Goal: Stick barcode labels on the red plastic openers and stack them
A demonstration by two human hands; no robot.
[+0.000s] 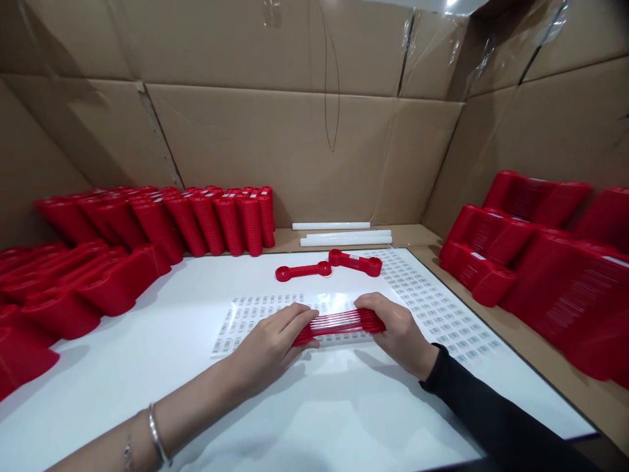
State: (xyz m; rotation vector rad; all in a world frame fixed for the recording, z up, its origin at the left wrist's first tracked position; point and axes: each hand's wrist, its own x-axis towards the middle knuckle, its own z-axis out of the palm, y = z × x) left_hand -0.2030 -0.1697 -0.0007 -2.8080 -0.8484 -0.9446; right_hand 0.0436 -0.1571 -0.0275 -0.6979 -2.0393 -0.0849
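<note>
A short stack of thin red plastic pieces [339,322], each with rounded ends and a narrow middle, is held level between my hands above the white table. My left hand [281,333] is closed round its left end, thumb below and fingers on top. On the right end, my right hand [393,322] grips with fingers above and the palm at the side. Beneath the stack lie sheets of small printed labels [240,322]. Just beyond are two red bar-shaped pieces with ringed ends, one on the left [303,271] and one with a white label [354,261].
Tall stacks of red pieces [206,223] line the back left, with more lying stacks [105,288] in front. Further red stacks [565,288] stand on the right. White rolls [344,240] lie at the back edge. Cardboard walls [275,144] enclose the table [162,367].
</note>
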